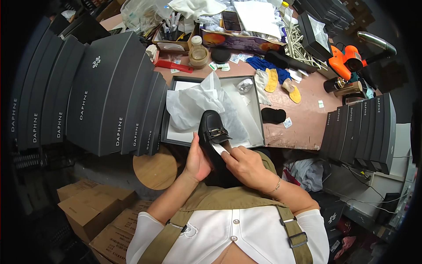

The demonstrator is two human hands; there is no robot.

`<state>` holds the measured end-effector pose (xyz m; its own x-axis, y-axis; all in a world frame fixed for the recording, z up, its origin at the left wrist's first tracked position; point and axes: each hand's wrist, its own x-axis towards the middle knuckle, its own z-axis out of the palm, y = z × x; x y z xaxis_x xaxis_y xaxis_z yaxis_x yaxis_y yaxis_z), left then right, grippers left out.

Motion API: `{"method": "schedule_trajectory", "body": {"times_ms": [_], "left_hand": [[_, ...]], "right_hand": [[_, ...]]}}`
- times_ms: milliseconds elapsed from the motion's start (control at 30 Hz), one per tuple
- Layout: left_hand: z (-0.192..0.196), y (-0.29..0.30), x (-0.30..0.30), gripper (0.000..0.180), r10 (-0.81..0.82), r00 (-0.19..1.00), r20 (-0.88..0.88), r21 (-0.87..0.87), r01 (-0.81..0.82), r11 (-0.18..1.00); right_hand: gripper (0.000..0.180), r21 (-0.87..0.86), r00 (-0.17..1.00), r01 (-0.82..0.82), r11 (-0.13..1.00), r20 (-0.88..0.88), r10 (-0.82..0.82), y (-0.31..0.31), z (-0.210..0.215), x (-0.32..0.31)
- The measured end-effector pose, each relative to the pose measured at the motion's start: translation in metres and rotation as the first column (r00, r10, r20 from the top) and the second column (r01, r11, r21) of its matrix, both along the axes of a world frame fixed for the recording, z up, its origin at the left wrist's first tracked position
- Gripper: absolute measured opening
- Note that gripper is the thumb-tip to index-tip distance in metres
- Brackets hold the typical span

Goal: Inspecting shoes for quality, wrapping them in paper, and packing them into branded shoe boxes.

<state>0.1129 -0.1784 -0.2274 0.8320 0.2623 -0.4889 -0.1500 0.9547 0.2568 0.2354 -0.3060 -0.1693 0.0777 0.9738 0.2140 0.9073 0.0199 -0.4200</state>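
Observation:
A black loafer with a metal buckle is held upright, toe pointing away from me, in front of my body. My left hand supports it along its left side, the thumb raised beside it. My right hand is bent at the shoe's opening, its fingers closed on a white paper-like piece that shows inside; the fingertips are partly hidden. Just beyond the loafer lies an open dark shoebox with white tissue paper and a crumpled wad in it.
Stacked dark shoeboxes stand at left and right. On the pink table are a black shoe-shaped piece, yellow pads, a glue jar and an orange heat gun. A round wooden stool and cartons sit below left.

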Motion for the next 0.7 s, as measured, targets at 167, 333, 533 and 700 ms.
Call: {"method": "schedule_trajectory", "body": {"times_ms": [167, 333, 533, 700], "left_hand": [[0.002, -0.004, 0.000, 0.064, 0.021, 0.999, -0.024, 0.039, -0.021, 0.999], [-0.005, -0.002, 0.007, 0.065, 0.018, 0.998, -0.054, 0.063, -0.014, 0.998], [-0.030, 0.007, -0.006, 0.060, 0.028, 0.994, -0.101, 0.016, -0.026, 1.000], [-0.039, 0.003, -0.008, 0.049, -0.034, 0.986, -0.161, 0.044, 0.042, 0.998]], "right_hand": [[0.029, 0.007, 0.998, -0.065, 0.998, 0.020, 0.065, 0.006, -0.018, -0.004], [0.024, -0.104, 0.995, -0.047, 0.993, -0.090, 0.038, 0.031, -0.050, 0.009], [0.031, -0.182, 0.907, 0.258, 0.949, -0.293, -0.303, 0.037, -0.039, 0.109], [0.033, -0.031, 0.868, 0.351, 0.936, 0.386, -0.313, 0.093, -0.137, 0.201]]}}
